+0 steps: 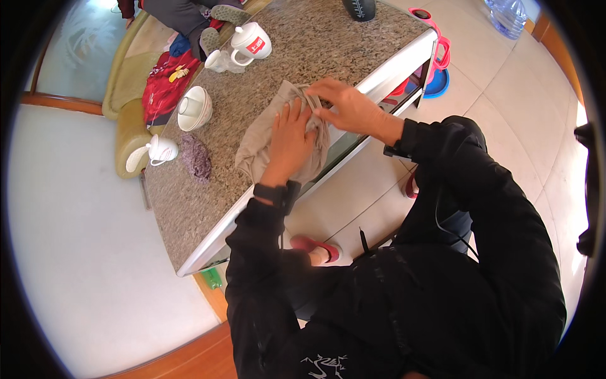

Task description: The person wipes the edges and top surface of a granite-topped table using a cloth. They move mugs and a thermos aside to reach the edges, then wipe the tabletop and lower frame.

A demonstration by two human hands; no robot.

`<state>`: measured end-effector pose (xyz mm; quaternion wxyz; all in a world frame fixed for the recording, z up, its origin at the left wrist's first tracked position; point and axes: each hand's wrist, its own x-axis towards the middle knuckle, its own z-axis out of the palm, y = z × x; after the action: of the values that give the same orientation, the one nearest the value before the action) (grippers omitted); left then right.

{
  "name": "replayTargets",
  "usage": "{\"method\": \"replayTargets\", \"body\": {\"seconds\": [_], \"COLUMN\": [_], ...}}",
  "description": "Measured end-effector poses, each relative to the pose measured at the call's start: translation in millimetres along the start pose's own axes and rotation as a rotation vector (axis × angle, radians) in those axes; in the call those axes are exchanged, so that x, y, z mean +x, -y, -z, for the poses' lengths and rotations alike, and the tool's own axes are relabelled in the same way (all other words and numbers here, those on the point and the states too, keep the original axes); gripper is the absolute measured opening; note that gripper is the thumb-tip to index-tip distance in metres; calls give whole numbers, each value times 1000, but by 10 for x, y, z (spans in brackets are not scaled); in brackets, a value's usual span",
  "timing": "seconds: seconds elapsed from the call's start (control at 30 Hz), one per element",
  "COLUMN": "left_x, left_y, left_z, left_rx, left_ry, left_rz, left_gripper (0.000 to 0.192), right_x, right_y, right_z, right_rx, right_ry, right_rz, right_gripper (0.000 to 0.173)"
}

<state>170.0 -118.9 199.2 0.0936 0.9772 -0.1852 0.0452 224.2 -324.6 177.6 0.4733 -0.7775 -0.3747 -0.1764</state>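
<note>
A crumpled beige cloth item lies on the speckled stone tabletop, partly hanging over its near edge. My left hand rests flat on it, fingers apart. At the cloth's upper right corner, my right hand has bent fingers at a folded edge; whether they pinch it is unclear. To the left of the cloth sits a bunched purple patterned cloth. Stacked white bowls stand beyond, with a small cup inside.
A lidded white mug stands beside small cups at the back; another mug is at the left edge. A dark cup stands at the top. Another person's legs rest on the sofa. Pink and blue plastic items are beside the table.
</note>
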Motion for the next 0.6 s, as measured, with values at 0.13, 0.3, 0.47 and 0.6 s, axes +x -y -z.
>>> {"method": "replayTargets", "body": {"seconds": [0.13, 0.3, 0.47, 0.6], "left_x": [-209, -491, -731, -782], "left_y": [-109, -109, 356, 868], "left_z": [46, 210, 454, 480], "left_rx": [-44, -150, -284, -232], "left_ry": [-46, -104, -179, -201], "left_rz": [-44, -117, 31, 180], "left_gripper": [61, 65, 61, 56], "right_x": [-104, -150, -165, -185], "right_y": [58, 33, 87, 138], "right_z": [-22, -14, -58, -98], "right_rx": [-118, -287, -296, -273], "right_ry": [158, 241, 199, 158], "right_rz": [96, 169, 173, 179], "right_gripper": [46, 47, 47, 49]}}
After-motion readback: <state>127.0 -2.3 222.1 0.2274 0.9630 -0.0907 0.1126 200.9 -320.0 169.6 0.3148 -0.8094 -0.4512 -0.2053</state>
